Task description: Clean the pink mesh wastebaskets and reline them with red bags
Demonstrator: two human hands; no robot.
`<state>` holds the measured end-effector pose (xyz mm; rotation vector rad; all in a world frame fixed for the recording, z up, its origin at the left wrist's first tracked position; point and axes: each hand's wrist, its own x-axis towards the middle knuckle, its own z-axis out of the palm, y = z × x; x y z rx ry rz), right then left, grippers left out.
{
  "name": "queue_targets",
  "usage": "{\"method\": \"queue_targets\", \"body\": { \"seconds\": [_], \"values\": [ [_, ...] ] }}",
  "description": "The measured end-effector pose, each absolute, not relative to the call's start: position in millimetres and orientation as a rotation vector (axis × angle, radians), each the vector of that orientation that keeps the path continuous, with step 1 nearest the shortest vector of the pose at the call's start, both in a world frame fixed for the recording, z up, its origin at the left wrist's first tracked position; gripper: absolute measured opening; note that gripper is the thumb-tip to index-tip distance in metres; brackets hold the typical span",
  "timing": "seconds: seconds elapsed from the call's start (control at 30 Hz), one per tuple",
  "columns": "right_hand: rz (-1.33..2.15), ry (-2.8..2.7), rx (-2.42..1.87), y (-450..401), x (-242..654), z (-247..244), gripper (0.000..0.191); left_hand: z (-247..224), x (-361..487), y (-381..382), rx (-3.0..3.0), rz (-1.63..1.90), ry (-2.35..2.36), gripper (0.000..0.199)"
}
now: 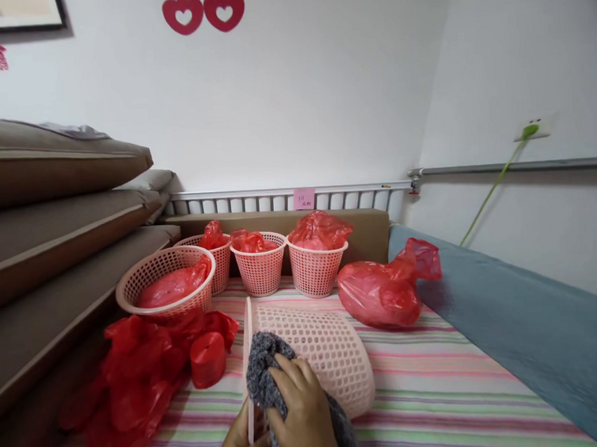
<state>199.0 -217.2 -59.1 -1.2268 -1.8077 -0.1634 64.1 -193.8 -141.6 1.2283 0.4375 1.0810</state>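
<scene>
A pale pink plastic basket with a mesh of round holes lies on its side on the striped sheet, its rim toward the left. My left hand grips that rim low down. A dark grey cloth is bunched under my right hand, whose fingers press it against the basket's side near the rim. Part of the cloth hangs below the right palm. The basket's inside is hidden from this angle.
Several pink baskets holding red plastic bags stand behind. A filled, tied red bag lies to the right. Loose red bags and a red roll lie left. Stacked cushions rise at the left; a blue-grey panel borders the right.
</scene>
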Motion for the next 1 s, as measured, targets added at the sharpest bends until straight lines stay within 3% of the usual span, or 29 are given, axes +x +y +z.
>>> {"method": "queue_targets", "body": {
  "seconds": [0.2, 0.5, 0.6, 0.73, 0.83, 1.0],
  "values": [
    [-0.061, -1.784, -1.319, -200.5, 192.5, -26.8, 0.045, -172.6, 55.5, -186.4, 1.192, 1.099, 0.504, 0.075],
    [-0.031, -1.789, -1.424, -160.2, 187.3, 2.5, 0.024, -151.0, 58.6, -203.5, 1.114, 1.006, 0.566, 0.074],
    [-0.053, -1.779, -1.407, -167.8, 187.7, -4.0, 0.028, -130.2, 57.5, -200.9, 1.144, 1.006, 0.547, 0.077],
    [-0.103, -1.782, -1.394, -189.5, 193.8, -21.7, 0.036, -75.5, 63.6, -197.8, 1.226, 1.094, 0.612, 0.066],
    [-0.199, -1.802, -1.346, -205.4, 202.2, -42.4, 0.041, -42.4, 71.1, -201.4, 1.228, 1.140, 0.606, 0.076],
    [-0.230, -1.785, -1.223, -222.1, 209.7, -69.6, 0.053, -55.1, 74.0, -212.8, 1.141, 1.051, 0.535, 0.077]
  ]
}}
